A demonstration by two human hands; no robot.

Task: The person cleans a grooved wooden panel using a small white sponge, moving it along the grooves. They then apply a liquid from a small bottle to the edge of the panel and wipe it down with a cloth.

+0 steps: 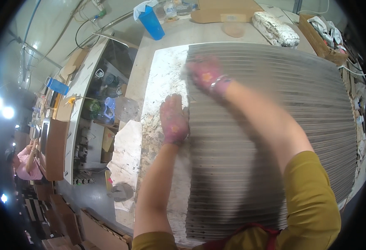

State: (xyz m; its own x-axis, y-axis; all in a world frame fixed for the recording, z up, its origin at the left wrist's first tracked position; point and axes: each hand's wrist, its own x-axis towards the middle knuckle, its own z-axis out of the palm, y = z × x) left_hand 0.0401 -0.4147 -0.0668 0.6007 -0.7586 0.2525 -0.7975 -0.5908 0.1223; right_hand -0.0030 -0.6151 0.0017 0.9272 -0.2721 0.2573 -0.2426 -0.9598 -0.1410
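My left hand (174, 121), in a pink glove with a yellow flower, lies flat with its fingers stretched out. It rests on a white, stained board (170, 62), against the left ends of many long grey strips (270, 133). These strips lie side by side, packed close, and cover most of the table before me. Near their far left ends is my right hand (206, 74), gloved alike, with a band round the wrist. Motion smears its fingers, so I cannot make out whether it grips a strip or only passes over them.
At the back of the table (183, 31) stand a blue cup (151, 26), a brown cardboard piece (224, 11) and a white wrapped bundle (274, 30). A cardboard box (322, 39) sits far right. Clear jugs (126, 109) and a white cloth (126, 154) flank the left edge. Another person (28, 164) works far left.
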